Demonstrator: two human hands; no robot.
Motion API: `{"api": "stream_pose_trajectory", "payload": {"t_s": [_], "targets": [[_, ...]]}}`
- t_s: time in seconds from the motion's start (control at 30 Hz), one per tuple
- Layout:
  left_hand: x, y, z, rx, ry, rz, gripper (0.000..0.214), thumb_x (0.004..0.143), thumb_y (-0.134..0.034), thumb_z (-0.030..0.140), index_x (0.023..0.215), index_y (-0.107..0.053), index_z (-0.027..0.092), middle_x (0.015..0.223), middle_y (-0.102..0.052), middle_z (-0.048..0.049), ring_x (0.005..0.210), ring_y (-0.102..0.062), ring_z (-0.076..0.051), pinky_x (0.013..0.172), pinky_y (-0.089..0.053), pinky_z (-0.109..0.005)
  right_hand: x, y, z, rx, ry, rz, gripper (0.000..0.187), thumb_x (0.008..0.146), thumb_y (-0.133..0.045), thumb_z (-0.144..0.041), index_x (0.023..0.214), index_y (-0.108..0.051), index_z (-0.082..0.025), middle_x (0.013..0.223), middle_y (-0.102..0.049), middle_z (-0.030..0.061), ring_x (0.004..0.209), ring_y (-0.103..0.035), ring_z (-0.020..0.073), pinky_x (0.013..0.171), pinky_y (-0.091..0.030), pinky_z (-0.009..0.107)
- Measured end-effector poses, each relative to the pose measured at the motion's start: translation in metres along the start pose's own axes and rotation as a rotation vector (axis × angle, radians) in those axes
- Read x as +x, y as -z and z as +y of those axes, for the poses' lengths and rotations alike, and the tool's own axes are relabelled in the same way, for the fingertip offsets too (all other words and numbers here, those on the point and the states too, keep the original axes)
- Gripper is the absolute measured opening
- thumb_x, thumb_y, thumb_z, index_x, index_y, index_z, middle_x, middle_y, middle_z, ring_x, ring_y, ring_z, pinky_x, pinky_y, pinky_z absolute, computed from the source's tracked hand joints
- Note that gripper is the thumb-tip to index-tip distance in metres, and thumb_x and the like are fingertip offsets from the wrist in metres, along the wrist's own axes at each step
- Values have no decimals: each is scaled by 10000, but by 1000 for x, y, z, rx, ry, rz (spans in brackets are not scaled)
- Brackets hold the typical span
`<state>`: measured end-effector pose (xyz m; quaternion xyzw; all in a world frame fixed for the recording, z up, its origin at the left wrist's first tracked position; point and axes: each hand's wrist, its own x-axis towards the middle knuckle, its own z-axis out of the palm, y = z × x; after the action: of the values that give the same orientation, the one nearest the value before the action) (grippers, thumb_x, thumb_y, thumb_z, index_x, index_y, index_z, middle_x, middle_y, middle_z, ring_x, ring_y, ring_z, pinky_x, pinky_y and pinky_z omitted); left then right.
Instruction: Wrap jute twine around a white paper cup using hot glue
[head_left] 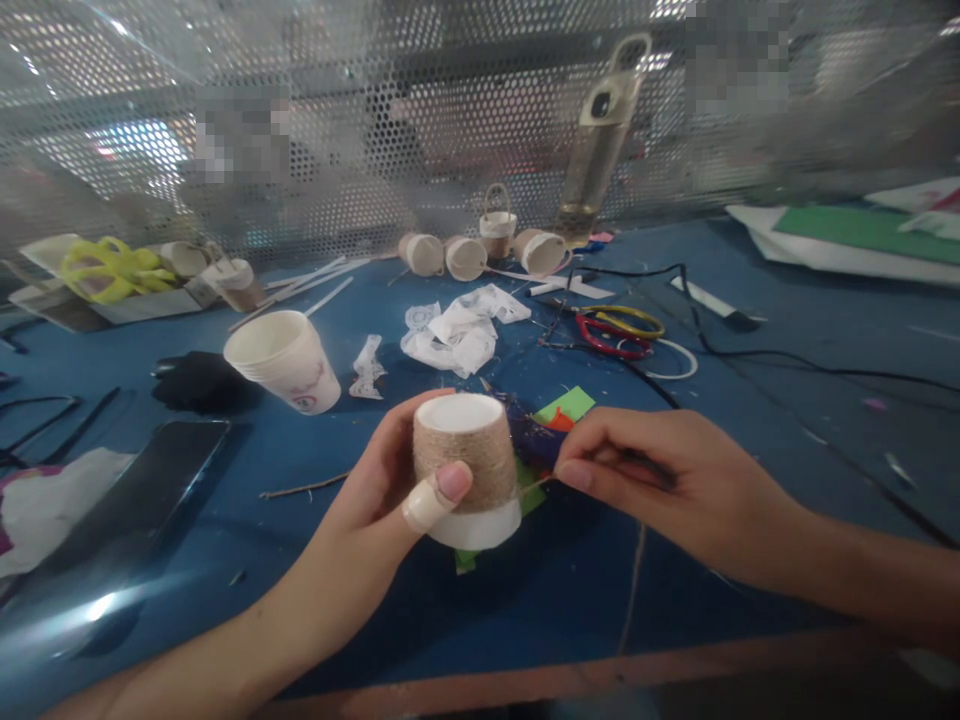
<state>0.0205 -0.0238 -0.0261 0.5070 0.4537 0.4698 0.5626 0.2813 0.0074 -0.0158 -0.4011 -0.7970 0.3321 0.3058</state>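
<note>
An upside-down white paper cup (466, 450) is wrapped in brown twine over most of its side, with a white band bare near the rim at the bottom. My left hand (401, 480) grips it, thumb across the front and a beige band around that thumb; the other fingers are mostly hidden behind the cup. To the right, my right hand (637, 460) pinches the twine (538, 484), which runs taut from the lower part of the wrapping. A loose length of it hangs below this hand toward the table edge. Green and orange scraps (566, 405) lie behind the cup.
Stacked paper cups (285, 360) lean at left, near a black phone (142, 480). White lace (465, 330) lies beyond my hands. Twine-wrapped cups (465, 257) and a bottle (596, 150) stand by the perforated metal screen. Scissors (615, 330) and a black cable (750, 352) lie at right.
</note>
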Motion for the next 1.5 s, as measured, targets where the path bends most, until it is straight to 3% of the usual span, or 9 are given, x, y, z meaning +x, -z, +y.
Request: {"api": "stream_pose_trajectory", "payload": {"t_s": [0.23, 0.6, 0.83, 0.97, 1.37, 1.5], "targets": [[0, -1, -1, -93, 68, -55, 396, 950, -811, 517, 1319, -742, 390, 1419, -757, 27, 1378, -633, -271, 1066, -521, -324, 0, -3, 0, -23, 39, 13, 268, 1038, -626, -393, 853, -707, -216, 619, -626, -41, 493, -465, 87, 467, -352, 219], [-1, 0, -1, -181, 25, -162, 322, 990, -789, 429, 1311, -771, 413, 1394, -770, 31, 1353, -656, -242, 1059, -532, -278, -4, -8, 5, -88, 236, 14, 175, 1034, -618, -201, 861, -619, -225, 580, -346, -121, 461, -336, 55, 459, -284, 209], [2, 5, -7, -173, 9, -281, 337, 985, -792, 443, 1322, -777, 452, 1385, -766, 43, 1346, -643, -223, 1075, -515, -254, -8, -9, 5, -163, 354, 61, 164, 1030, -609, -156, 896, -566, -239, 602, -336, -132, 464, -348, 49, 498, -308, 204], [3, 4, -8, -184, 15, -285, 343, 995, -783, 430, 1332, -765, 488, 1408, -755, 68, 1350, -635, -203, 1080, -505, -242, -10, -9, 5, -184, 371, 64, 165, 1032, -603, -151, 903, -556, -243, 600, -355, -132, 469, -354, 52, 498, -307, 205], [3, 3, -3, -160, 43, -216, 327, 1007, -753, 467, 1329, -766, 415, 1371, -772, 20, 1337, -652, -270, 1091, -528, -335, -8, -6, 4, -234, 375, 142, 136, 1019, -631, -147, 937, -595, -250, 568, -371, -131, 430, -391, 51, 473, -302, 226], [3, 2, -2, -148, 26, -234, 289, 1022, -741, 442, 1310, -771, 435, 1341, -782, 40, 1298, -668, -221, 1065, -523, -278, -9, -4, 2, -278, 386, 171, 143, 1019, -617, -142, 936, -596, -256, 547, -384, -129, 418, -400, 60, 470, -306, 239]]}}
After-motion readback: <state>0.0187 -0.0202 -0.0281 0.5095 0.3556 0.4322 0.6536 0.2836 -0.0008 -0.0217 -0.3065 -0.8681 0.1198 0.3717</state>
